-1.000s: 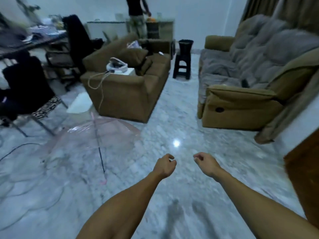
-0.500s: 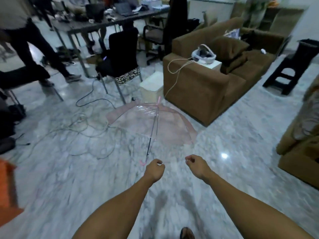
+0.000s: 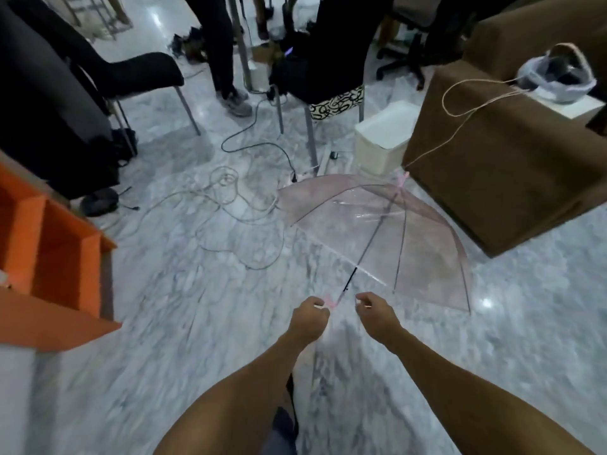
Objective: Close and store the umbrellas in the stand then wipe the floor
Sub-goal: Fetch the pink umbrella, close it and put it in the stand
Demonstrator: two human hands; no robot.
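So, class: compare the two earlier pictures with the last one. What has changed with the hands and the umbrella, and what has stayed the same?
The view has swung left and closed in. Both fists, the left hand and right hand, now flank the pink handle of the clear umbrella; whether either touches it cannot be told. The umbrella remains open on the marble floor beside the brown sofa.

The open umbrella (image 3: pixel 377 231) is lying on the floor (image 3: pixel 164 323), left of the sofa (image 3: pixel 499 165), with the bin (image 3: pixel 384 139) sitting behind it and cables (image 3: pixel 230 205) lying to its left.
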